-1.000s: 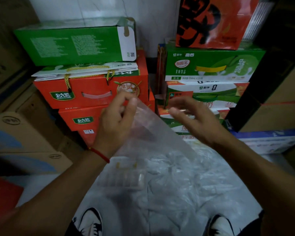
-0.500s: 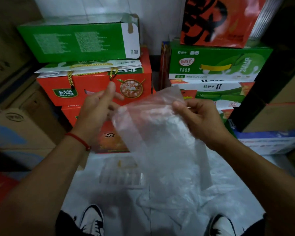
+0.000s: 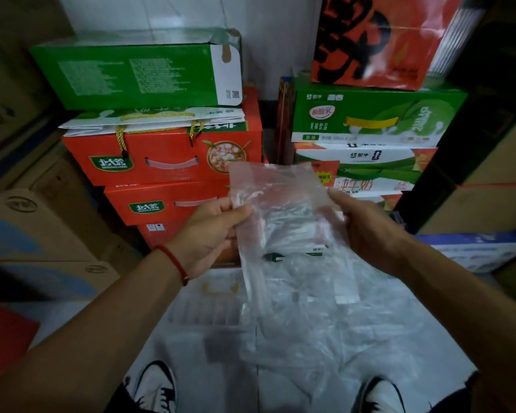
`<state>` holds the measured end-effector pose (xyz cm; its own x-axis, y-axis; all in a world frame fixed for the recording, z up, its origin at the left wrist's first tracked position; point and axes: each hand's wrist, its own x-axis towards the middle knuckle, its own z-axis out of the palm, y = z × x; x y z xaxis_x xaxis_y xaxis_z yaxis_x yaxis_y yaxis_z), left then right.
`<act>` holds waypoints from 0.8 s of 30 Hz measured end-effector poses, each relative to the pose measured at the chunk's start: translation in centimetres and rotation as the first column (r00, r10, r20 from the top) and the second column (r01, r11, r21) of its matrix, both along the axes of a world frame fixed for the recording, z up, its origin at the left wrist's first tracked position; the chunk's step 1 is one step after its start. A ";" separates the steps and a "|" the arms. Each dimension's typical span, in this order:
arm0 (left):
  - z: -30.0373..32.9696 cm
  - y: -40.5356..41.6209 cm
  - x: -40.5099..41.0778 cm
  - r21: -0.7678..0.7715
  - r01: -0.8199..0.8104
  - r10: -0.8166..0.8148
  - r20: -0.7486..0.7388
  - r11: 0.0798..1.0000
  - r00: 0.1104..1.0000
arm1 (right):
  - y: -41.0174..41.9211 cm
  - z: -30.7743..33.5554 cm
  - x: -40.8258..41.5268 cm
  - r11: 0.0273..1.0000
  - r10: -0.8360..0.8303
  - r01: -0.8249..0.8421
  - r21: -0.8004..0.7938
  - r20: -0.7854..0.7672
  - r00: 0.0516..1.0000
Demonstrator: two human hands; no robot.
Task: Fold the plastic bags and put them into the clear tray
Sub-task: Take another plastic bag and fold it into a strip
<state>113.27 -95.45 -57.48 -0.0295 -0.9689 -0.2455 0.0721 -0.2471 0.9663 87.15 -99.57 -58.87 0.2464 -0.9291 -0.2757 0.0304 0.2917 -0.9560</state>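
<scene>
Head view: plastic bag apparently upright, long axis vertical, side edges pinched between both hands, left and right

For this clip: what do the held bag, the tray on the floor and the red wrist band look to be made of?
Bag, pinched by the left hand and right hand: thin clear plastic film, glossy; boxes show through it and it creases.
Clear tray: seemingly stiff moulded transparent plastic, ribbed; blurred, so uncertain.
Wrist band: likely red cord or string; too small to tell.

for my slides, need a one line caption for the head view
Both hands, left hand and right hand, hold a plastic bag above the clear tray.
</scene>
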 end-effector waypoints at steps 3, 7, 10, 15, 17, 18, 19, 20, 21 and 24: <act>-0.1 -0.2 0.8 -0.006 -0.040 0.040 0.061 0.999 0.997 | 0.7 -0.4 0.3 0.992 -0.014 0.008 -0.125 -0.048 0.999; -0.1 -0.4 1.4 -0.055 -0.121 0.122 0.014 0.991 0.992 | 0.4 -0.2 0.1 0.974 -0.103 0.090 -0.209 -0.053 0.993; 0.3 -0.1 1.1 -0.065 -0.148 0.147 -0.031 0.987 0.989 | 0.2 -0.1 0.0 0.959 -0.175 0.166 -0.228 -0.017 0.984; 0.1 0.0 1.5 -0.250 -0.120 0.155 0.125 0.961 0.980 | 0.2 0.4 -0.1 0.953 -0.230 0.234 -0.192 0.043 0.972; 0.4 0.1 1.6 -0.313 -0.100 0.162 0.179 0.944 0.970 | 0.2 0.7 -0.1 0.932 -0.286 0.292 -0.214 0.059 0.957; 0.5 0.1 1.6 -0.337 -0.097 0.170 0.193 0.936 0.966 | 0.3 0.9 -0.1 0.917 -0.313 0.317 -0.243 0.055 0.948; 0.7 0.1 1.6 -0.356 -0.097 0.179 0.205 0.929 0.962 | 0.3 1.0 -0.2 0.901 -0.334 0.332 -0.277 0.043 0.942; 0.8 0.1 1.5 -0.369 -0.098 0.186 0.209 0.924 0.960 | 0.5 1.1 -0.2 0.886 -0.343 0.333 -0.321 0.027 0.939; 0.9 0.1 1.4 -0.373 -0.104 0.190 0.200 0.922 0.961 | 0.6 1.3 -0.2 0.871 -0.342 0.319 -0.373 0.006 0.940; 1.0 0.0 1.1 -0.337 -0.143 0.193 0.118 0.931 0.974 | 1.0 1.9 -0.1 0.836 -0.303 0.237 -0.496 -0.057 0.951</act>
